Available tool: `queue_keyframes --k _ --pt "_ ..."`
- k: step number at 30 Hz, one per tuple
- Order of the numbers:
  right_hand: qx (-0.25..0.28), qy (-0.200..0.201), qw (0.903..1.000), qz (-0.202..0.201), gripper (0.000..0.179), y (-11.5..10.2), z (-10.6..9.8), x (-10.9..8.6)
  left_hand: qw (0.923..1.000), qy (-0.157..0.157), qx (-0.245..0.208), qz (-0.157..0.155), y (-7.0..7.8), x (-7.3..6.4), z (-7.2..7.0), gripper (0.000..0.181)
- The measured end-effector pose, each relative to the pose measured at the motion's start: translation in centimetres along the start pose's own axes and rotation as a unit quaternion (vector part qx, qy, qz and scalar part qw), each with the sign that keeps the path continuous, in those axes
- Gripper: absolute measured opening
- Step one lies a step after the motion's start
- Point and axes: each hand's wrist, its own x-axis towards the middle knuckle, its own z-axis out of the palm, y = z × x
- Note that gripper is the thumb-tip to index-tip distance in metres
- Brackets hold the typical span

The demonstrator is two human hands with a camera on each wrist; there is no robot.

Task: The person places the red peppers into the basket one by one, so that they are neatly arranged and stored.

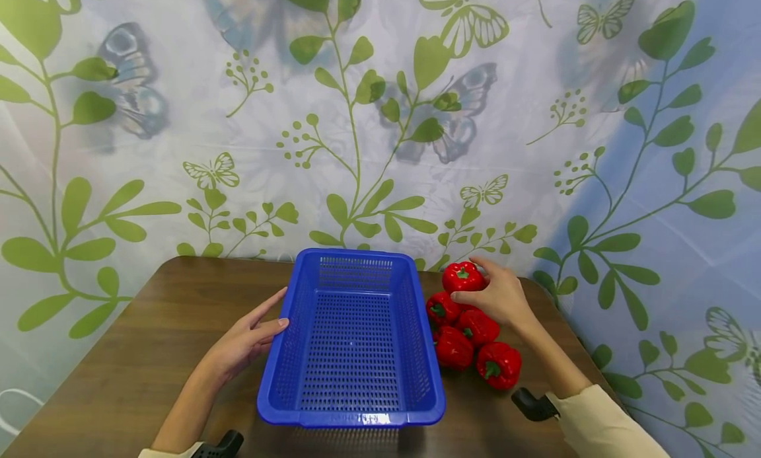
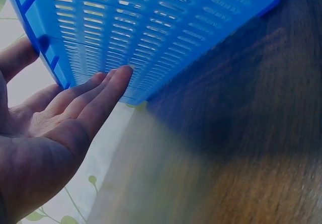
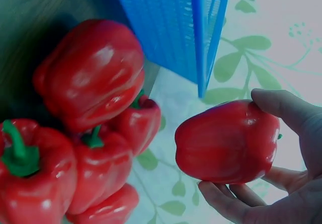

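A blue perforated plastic basket (image 1: 351, 415) stands in the middle of the table with nothing in it. At its left side, my left hand (image 1: 246, 342) touches the rim with the thumb. In the left wrist view, the fingers of that hand (image 2: 65, 113) are fairly straight against the slotted outer wall. My right hand (image 1: 499, 296) grips a red bell pepper (image 1: 462, 276), lifted just above several other red bell peppers (image 1: 499, 365) heaped right of the basket. The right wrist view has the held pepper (image 3: 226, 143) between thumb and fingers, apart from the heap (image 3: 93, 73).
A brown wooden table (image 1: 196, 299) lies under everything. Behind it hangs a cloth (image 1: 250, 147) printed with leaves and butterflies. A white cable (image 1: 18, 405) loops at the far left. The basket's right wall is close to the heaped peppers.
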Motion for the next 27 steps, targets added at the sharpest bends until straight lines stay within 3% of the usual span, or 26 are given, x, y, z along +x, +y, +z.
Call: queue_keyframes --k 10,27 --pt "0.022 -0.007 0.9996 -0.015 0.084 -3.2 1.5 1.2 0.9999 -0.009 -0.008 0.005 -0.2 0.1 -0.1 0.070" --pt "0.090 -0.016 0.9950 -0.040 0.082 -8.2 5.7 2.8 0.9998 -0.013 -0.012 0.011 -0.1 0.0 -0.1 0.070"
